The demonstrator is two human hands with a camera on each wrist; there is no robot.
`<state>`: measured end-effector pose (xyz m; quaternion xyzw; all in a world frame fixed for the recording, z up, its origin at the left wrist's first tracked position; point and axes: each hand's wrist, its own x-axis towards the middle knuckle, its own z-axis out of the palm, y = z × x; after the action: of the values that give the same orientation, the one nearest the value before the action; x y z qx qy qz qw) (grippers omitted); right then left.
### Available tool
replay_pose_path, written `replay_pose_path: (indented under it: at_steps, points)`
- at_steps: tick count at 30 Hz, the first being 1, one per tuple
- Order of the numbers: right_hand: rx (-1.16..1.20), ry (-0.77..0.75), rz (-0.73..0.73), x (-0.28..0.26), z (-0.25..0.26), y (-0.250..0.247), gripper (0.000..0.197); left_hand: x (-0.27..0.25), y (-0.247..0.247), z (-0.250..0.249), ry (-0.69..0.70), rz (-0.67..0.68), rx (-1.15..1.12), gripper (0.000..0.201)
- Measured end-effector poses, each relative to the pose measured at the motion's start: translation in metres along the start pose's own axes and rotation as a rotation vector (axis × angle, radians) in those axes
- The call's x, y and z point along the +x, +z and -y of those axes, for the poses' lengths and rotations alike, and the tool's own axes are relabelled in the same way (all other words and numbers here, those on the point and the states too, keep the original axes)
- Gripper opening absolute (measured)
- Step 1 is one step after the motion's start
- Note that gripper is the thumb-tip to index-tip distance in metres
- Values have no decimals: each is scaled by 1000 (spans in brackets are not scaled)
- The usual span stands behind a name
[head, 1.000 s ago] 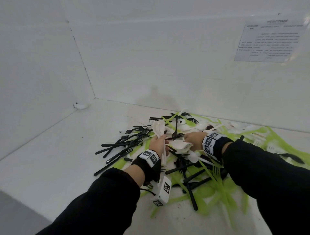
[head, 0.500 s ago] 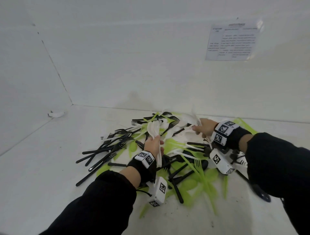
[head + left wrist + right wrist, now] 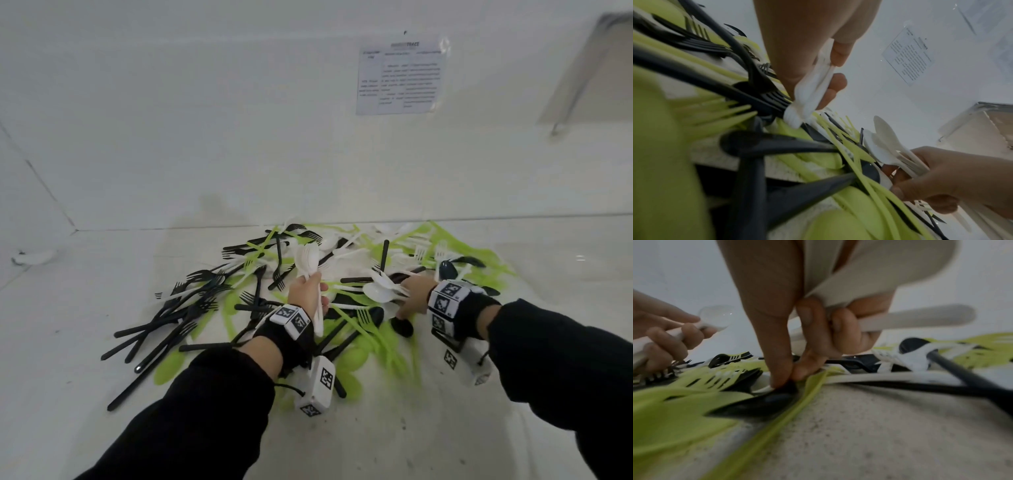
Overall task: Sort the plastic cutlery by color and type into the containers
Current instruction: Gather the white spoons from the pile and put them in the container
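Left hand [image 3: 306,294] grip clamped on white cutlery bundle [image 3: 307,261]; right hand [image 3: 413,295] grip holds white spoons [image 3: 381,291], fingertips [image 3: 782,379] pinching into mixed pile [image 3: 346,322] on desk [image 3: 68,308].

You face a white wall [image 3: 239,137] bearing a printed sheet [image 3: 400,78], its text too small to read. Right of the sheet hangs a grey slanted panel [image 3: 596,72].
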<state>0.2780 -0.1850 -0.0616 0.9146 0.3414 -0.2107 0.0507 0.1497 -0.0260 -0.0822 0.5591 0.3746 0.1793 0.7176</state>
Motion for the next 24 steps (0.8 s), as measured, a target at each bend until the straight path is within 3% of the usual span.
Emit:
replay_pose_path:
  at_steps: [3,5,7,9,12,14,19,24]
  points:
    - [239,39,-12,4,-2,3,29,-1,-3,0,2,1,-5,17]
    - [254,65,-24,5,-1,0,23,-1,-7,0,1,-5,-3,18]
    - [239,78,-148,4,4,-10,21,-2,-11,-1,-4,-10,-9,15]
    - [384,49,-347,0,6,-25,26,-1,-15,-3,-4,-26,-21,15]
    - [563,-72,-551,-11,13,-59,47,0,-19,-9,10,-49,-2,23]
    - [572,-182,-613,-15,18,-83,44,0,-19,-13,20,-29,-14,22]
    - [310,-338,-458,-12,50,-110,40,-6,-15,-24,-40,179,-160,26]
    - [315,-343,-452,5,77,-87,43,-20,-4,-25,-130,326,-175,32]
